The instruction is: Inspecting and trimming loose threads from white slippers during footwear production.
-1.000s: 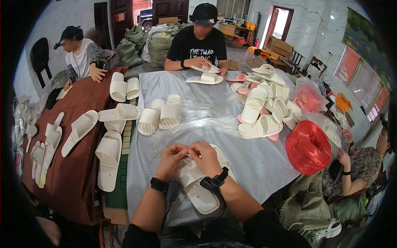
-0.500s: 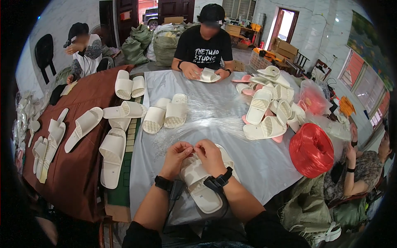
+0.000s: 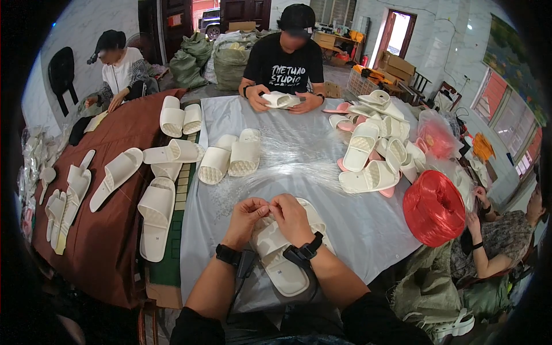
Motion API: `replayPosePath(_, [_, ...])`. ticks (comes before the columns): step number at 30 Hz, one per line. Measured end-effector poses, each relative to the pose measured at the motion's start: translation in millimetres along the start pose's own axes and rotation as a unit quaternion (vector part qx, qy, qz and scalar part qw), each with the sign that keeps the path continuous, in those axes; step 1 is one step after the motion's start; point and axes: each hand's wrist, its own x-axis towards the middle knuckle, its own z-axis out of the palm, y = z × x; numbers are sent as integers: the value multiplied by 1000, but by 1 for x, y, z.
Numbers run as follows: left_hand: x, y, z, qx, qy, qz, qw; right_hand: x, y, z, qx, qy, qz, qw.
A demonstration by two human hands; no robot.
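A pair of white slippers (image 3: 280, 264) lies stacked on the grey plastic-covered table (image 3: 356, 224) right in front of me. My left hand (image 3: 247, 214) and my right hand (image 3: 290, 215) meet just above the slippers, fingertips pinched together on something too small to make out. Both wrists wear black bands. Across the table a person in a black shirt holds another white slipper (image 3: 282, 100) in both hands.
Two white slippers (image 3: 230, 158) lie mid-table, and a heap of white and pink slippers (image 3: 374, 149) sits at the right. A red spool of twine (image 3: 434, 208) stands at the right edge. More slippers (image 3: 155, 213) cover the brown cloth at left, where another person sits.
My hands have stayed pinched together above the slippers. The view has shifted slightly; the person opposite keeps handling a slipper.
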Motion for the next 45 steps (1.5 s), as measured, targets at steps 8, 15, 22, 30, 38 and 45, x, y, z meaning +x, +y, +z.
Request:
replayPosePath(8, [-1, 2, 4, 36, -5, 9, 999, -1, 3, 2, -5, 18, -34, 999])
replayPosePath(15, [1, -3, 0, 0, 20, 9, 1000, 0, 1, 1, 15, 36, 14, 999])
replayPosePath(22, [1, 0, 2, -5, 59, 5, 998, 2, -3, -2, 8, 37, 21, 999])
replayPosePath(30, [1, -1, 1, -1, 45, 13, 999, 1, -3, -2, 8, 30, 23, 999])
replayPosePath(38, [2, -2, 1, 7, 16, 20, 1000, 1, -1, -1, 4, 25, 3, 1000])
replayPosePath(45, [2, -4, -1, 2, 6, 19, 1000, 2, -2, -1, -1, 13, 1, 1000])
